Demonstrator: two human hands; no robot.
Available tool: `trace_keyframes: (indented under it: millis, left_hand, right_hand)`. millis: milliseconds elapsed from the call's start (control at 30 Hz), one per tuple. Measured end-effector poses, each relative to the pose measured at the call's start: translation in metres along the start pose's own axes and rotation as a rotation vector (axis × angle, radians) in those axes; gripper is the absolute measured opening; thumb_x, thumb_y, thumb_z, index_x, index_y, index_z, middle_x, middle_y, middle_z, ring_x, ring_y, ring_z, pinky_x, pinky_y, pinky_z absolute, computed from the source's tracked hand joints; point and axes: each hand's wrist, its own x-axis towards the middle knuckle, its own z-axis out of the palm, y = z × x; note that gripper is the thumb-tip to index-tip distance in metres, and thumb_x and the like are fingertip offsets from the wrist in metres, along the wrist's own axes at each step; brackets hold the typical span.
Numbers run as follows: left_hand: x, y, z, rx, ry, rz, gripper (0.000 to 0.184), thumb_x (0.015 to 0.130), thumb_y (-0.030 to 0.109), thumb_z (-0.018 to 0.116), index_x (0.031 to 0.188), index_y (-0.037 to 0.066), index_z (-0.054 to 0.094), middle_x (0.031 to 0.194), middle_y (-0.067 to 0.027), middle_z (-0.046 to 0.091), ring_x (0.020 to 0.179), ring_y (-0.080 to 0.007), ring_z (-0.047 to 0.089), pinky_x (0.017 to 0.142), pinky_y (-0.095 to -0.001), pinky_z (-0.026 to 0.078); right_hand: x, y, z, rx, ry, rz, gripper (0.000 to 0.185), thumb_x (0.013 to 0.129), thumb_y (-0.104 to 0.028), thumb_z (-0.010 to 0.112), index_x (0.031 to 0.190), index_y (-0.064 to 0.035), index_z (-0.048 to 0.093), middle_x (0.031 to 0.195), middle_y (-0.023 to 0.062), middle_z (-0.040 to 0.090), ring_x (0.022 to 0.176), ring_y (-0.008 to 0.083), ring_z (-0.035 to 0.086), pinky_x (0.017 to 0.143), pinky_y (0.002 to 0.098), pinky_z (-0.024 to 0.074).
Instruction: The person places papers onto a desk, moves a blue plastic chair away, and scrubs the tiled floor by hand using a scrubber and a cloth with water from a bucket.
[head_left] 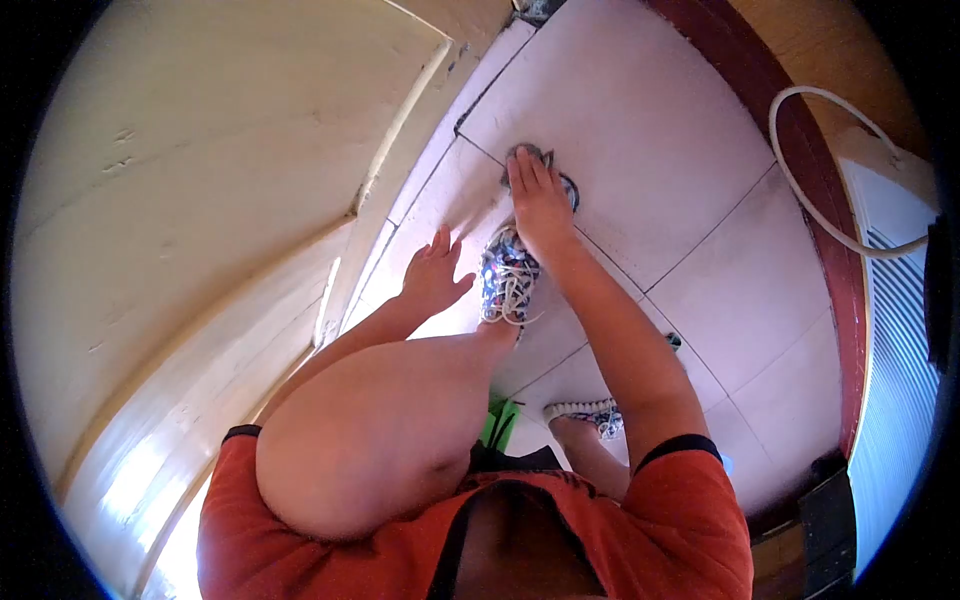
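Note:
My right hand (541, 205) lies over a dark, crumpled item (528, 155) on the tiled floor, its fingers stretched out and close together. A dark, curved edge of something (571, 192) shows beside the fingers; what lies under the palm is hidden. My left hand (434, 277) is held apart with its fingers spread and nothing in it, left of a patterned shoe (508, 278) with pale laces on my foot. The other patterned shoe (598, 412) is lower right, partly hidden by my leg and arm.
A pale door or panel (220, 130) rises on the left. Pink floor tiles (640, 120) end at a dark red border (830, 270). At the right are a white cable (785, 170) and a ribbed panel (895, 330). Something green (498, 424) lies below my knee.

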Motion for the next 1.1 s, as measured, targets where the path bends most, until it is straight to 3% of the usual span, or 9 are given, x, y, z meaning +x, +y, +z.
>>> trace_keyframes:
  millis: [233,367,533,600,700,800,900,1100]
  left_hand:
    - [-0.003,0.002,-0.002,0.022,-0.006,0.014,0.068,0.079,0.041,0.057,0.124,-0.008,0.042,0.135,-0.0308,0.028,0.119,-0.0365,0.042,0.100,-0.0406,0.035]
    - [-0.004,-0.001,0.008,0.021,0.055,0.024,0.067,0.079,0.040,0.057,0.123,-0.008,0.043,0.135,-0.0308,0.029,0.120,-0.0362,0.042,0.100,-0.0403,0.034]
    - [-0.002,0.006,-0.002,0.027,-0.008,-0.009,0.068,0.078,0.039,0.058,0.124,-0.008,0.042,0.135,-0.0310,0.029,0.121,-0.0356,0.041,0.100,-0.0416,0.034]
    - [-0.004,-0.001,0.002,0.011,0.002,0.026,0.067,0.078,0.039,0.058,0.122,-0.008,0.042,0.134,-0.0318,0.029,0.121,-0.0357,0.040,0.099,-0.0420,0.034]
    - [-0.008,-0.003,0.006,0.040,0.100,0.080,0.067,0.078,0.040,0.058,0.122,-0.008,0.042,0.135,-0.0316,0.028,0.122,-0.0358,0.040,0.099,-0.0418,0.034]
    - [-0.005,0.005,-0.002,0.069,-0.017,0.017,0.069,0.079,0.040,0.057,0.125,-0.008,0.040,0.136,-0.0301,0.027,0.123,-0.0351,0.038,0.101,-0.0413,0.032]
    - [0.000,0.004,-0.008,-0.007,-0.070,-0.017,0.068,0.080,0.040,0.056,0.125,-0.008,0.040,0.138,-0.0295,0.025,0.128,-0.0336,0.033,0.102,-0.0411,0.031]
    - [-0.002,0.001,0.001,0.017,-0.059,0.002,0.068,0.081,0.040,0.054,0.126,-0.009,0.039,0.138,-0.0300,0.024,0.129,-0.0341,0.030,0.103,-0.0414,0.030]
  right_hand:
    - [0.067,-0.006,-0.009,-0.113,0.070,-0.014,0.052,0.084,-0.017,0.043,0.131,0.0021,0.036,0.139,0.0175,0.033,0.125,0.0274,0.036,0.104,0.0454,0.0273]
    - [0.015,-0.008,0.000,-0.033,-0.009,-0.094,0.047,0.084,-0.013,0.040,0.129,-0.0007,0.039,0.139,0.0134,0.035,0.125,0.0257,0.036,0.105,0.0418,0.0279]
    - [0.068,-0.003,-0.008,0.036,0.112,-0.059,0.047,0.084,-0.012,0.040,0.130,-0.0010,0.039,0.138,0.0117,0.036,0.126,0.0240,0.036,0.105,0.0419,0.0275]
    - [0.060,-0.006,-0.003,0.006,0.065,-0.055,0.047,0.085,-0.019,0.042,0.128,-0.0003,0.042,0.136,0.0128,0.038,0.126,0.0242,0.034,0.104,0.0454,0.0270]
    - [0.025,-0.002,-0.010,0.020,0.049,-0.070,0.048,0.083,-0.020,0.044,0.127,-0.0002,0.043,0.136,0.0130,0.039,0.125,0.0248,0.036,0.104,0.0454,0.0274]
    - [0.039,-0.003,-0.004,-0.008,0.098,-0.090,0.050,0.082,-0.020,0.046,0.127,-0.0001,0.043,0.136,0.0137,0.039,0.123,0.0260,0.039,0.103,0.0448,0.0284]
    - [0.079,-0.009,-0.011,0.055,0.048,-0.028,0.050,0.082,-0.011,0.043,0.131,-0.0015,0.037,0.139,0.0120,0.035,0.127,0.0252,0.034,0.106,0.0408,0.0263]
    - [0.028,-0.011,-0.005,-0.039,-0.037,-0.115,0.050,0.083,-0.014,0.043,0.132,-0.0015,0.036,0.139,0.0125,0.035,0.127,0.0258,0.034,0.106,0.0419,0.0255]
